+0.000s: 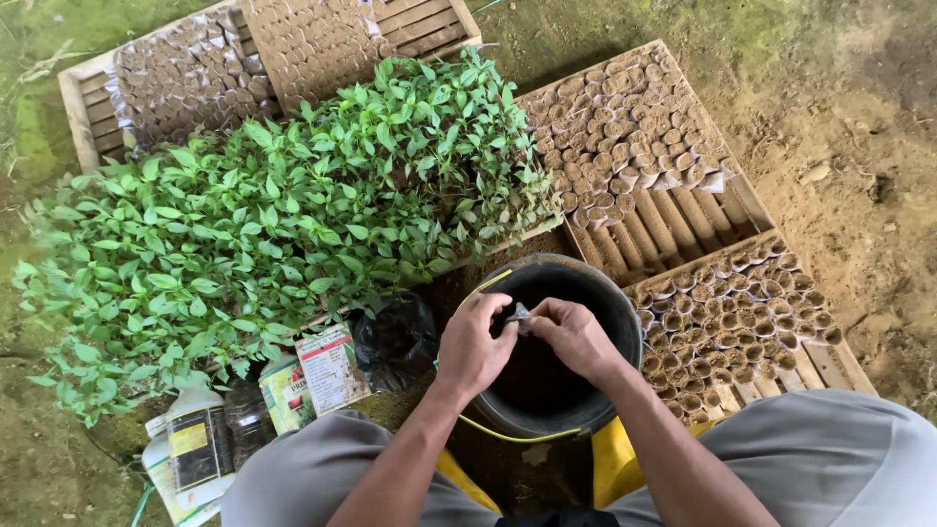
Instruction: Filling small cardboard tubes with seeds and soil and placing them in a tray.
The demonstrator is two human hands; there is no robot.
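A small dark pouch (516,313), too small to tell more than that it is thin and crumpled, sits pinched between the fingertips of both hands above the mouth of a black bucket (615,322); the left hand (473,344) closes on its left edge with fingers curled, and the right hand (574,337) grips the other side, so the two hands meet just over the bucket's near rim; both forearms reach in from the bottom of the view, with grey trouser knees on either side. The bucket holds dark soil and stands on the earth floor between the knees, with a yellow band running round its rim and something yellow under it.

Just left of the bucket lies a crumpled black plastic bag (395,342); beside that stand a printed packet (330,369), a smaller green packet (285,392) and several bottles (200,444). Behind these spreads a dense bed of green seedlings (273,224); to the right, wooden crates (742,205) carry rows of small soil-filled pots (625,137), a nearer crate touching the bucket's right side; more filled pots (185,78) lie on a crate at the top left.
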